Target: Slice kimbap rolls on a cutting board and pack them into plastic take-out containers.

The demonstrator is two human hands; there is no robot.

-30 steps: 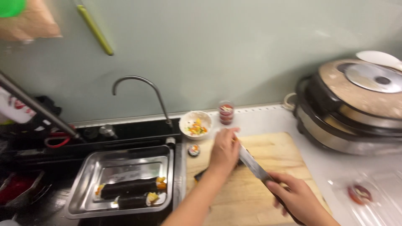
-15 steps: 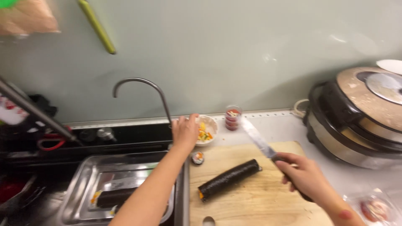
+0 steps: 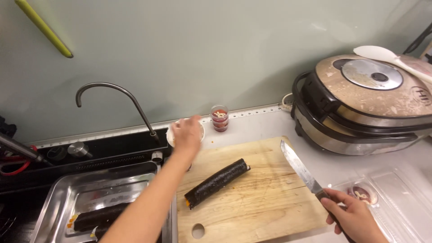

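A dark seaweed roll lies diagonally on the wooden cutting board. My left hand reaches past the board and covers a small white bowl at the counter's back; whether it grips the bowl is unclear. My right hand is closed on the handle of a long knife, whose blade points up and away over the board's right edge, clear of the roll.
A metal tray in the sink holds another dark roll. A curved faucet rises behind it. A small cup of red sauce stands by the wall. A large rice cooker fills the right side; clear plastic lid lies in front.
My left hand let go of the roll on the board and moved back to the white bowl. My right hand drew the knife to the right, off the roll.
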